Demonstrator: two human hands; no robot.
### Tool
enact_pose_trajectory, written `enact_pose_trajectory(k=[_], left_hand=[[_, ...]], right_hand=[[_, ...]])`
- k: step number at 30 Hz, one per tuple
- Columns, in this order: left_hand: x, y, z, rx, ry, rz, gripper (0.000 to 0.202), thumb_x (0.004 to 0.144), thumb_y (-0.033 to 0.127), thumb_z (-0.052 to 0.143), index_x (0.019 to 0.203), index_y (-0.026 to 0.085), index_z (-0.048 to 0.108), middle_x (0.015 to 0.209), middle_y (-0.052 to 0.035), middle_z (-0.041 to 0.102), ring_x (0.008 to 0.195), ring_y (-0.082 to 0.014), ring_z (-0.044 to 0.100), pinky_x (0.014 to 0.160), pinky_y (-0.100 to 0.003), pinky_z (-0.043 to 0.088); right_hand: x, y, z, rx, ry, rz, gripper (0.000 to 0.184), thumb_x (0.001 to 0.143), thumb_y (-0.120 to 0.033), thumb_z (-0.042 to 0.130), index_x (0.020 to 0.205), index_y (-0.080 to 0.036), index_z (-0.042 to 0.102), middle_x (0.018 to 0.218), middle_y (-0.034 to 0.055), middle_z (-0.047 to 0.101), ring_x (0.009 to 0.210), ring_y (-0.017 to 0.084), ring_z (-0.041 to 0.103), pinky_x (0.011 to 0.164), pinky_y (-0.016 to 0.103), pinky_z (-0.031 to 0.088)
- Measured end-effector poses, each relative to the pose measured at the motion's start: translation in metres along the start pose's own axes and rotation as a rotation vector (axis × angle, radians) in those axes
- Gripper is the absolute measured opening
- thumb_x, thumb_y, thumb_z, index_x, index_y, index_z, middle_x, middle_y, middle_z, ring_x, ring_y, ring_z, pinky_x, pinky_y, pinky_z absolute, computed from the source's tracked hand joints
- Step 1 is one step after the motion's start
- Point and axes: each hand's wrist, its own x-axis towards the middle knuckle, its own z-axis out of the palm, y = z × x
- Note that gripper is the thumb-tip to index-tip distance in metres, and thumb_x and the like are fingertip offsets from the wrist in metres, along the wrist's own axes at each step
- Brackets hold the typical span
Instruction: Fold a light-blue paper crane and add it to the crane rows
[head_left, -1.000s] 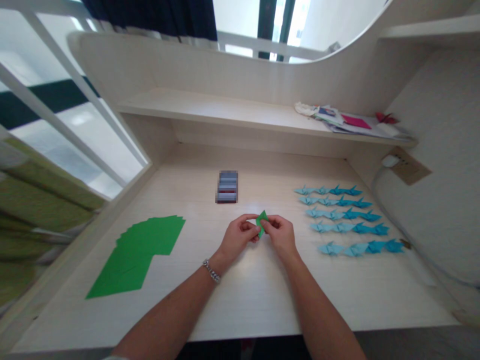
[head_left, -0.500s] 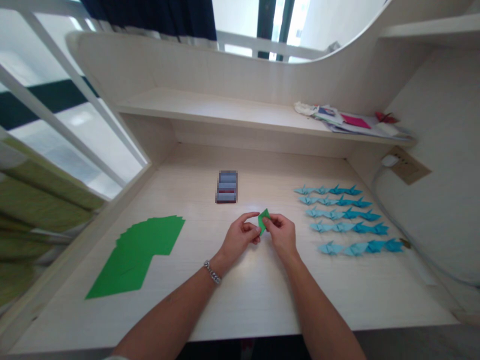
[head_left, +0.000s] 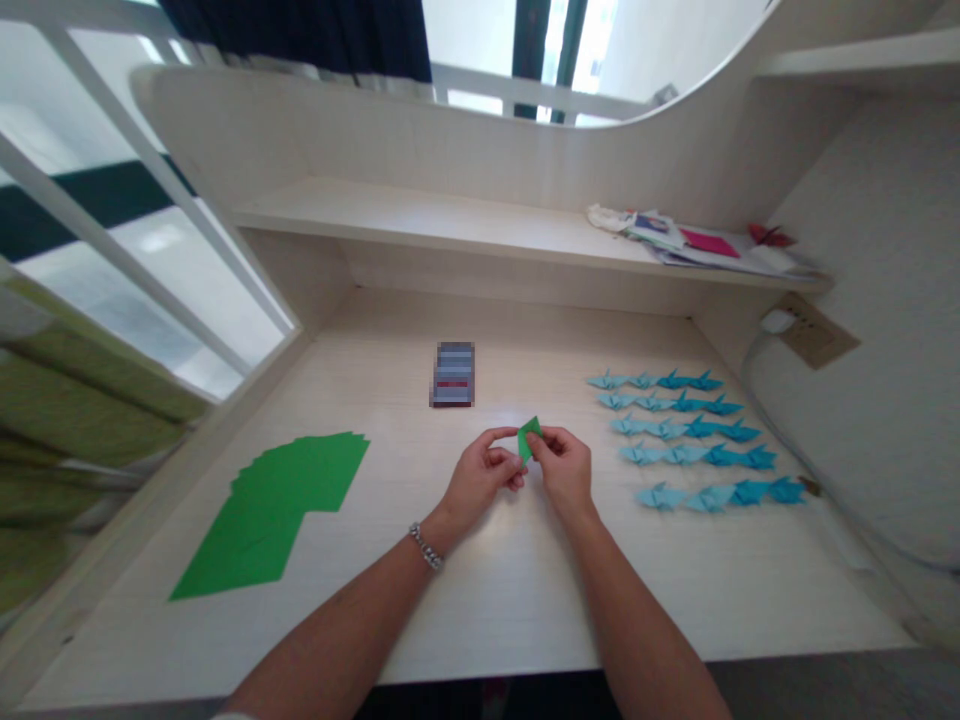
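A small piece of folded green origami paper (head_left: pixel 527 440) is held between my two hands, just above the desk. My left hand (head_left: pixel 484 468) grips its left side and lower tip with thumb and fingers. My right hand (head_left: pixel 562 462) pinches it from the right, the thumb pressed on its face. The fingers hide part of the folds. To the left lies a fanned stack of green paper sheets (head_left: pixel 281 500). On the right several rows of folded paper cranes (head_left: pixel 690 430), light blue to darker blue, rest on the desk.
A blurred-out phone-like rectangle (head_left: pixel 453 375) lies on the desk (head_left: pixel 480 620) beyond my hands. Papers (head_left: pixel 697 240) are piled on the shelf (head_left: pixel 450 215) at the back. A charger with a cable (head_left: pixel 778 322) is plugged into the right wall's socket.
Hardly anything differs. The folded green paper has turned or shifted very slightly between my fingers, and both hands keep their hold on it.
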Motion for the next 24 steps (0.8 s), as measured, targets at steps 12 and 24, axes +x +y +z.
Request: enact_pose_trajectory(k=[12, 24], left_hand=[[-0.0007, 0.0016, 0.001, -0.013, 0.012, -0.004, 0.054, 0.068, 0.033, 0.072, 0.114, 0.013, 0.05, 0.066, -0.0016, 0.064, 0.055, -0.0134, 0.061, 0.055, -0.026, 0.048], [-0.002, 0.0045, 0.0044, 0.045, 0.048, 0.016, 0.052, 0.069, 0.03, 0.071, 0.113, 0.012, 0.05, 0.065, -0.0014, 0.064, 0.054, -0.0126, 0.06, 0.055, -0.025, 0.048]], right_hand=[[-0.0004, 0.0005, 0.0, -0.002, 0.022, -0.034, 0.023, 0.071, -0.036, 0.065, 0.081, -0.015, 0.068, 0.065, 0.0025, 0.064, 0.058, 0.014, 0.053, 0.056, 0.026, 0.043], [-0.0002, 0.0034, 0.0016, 0.098, -0.023, 0.005, 0.024, 0.07, -0.034, 0.067, 0.085, -0.015, 0.066, 0.071, 0.0038, 0.065, 0.061, 0.015, 0.057, 0.058, 0.028, 0.049]])
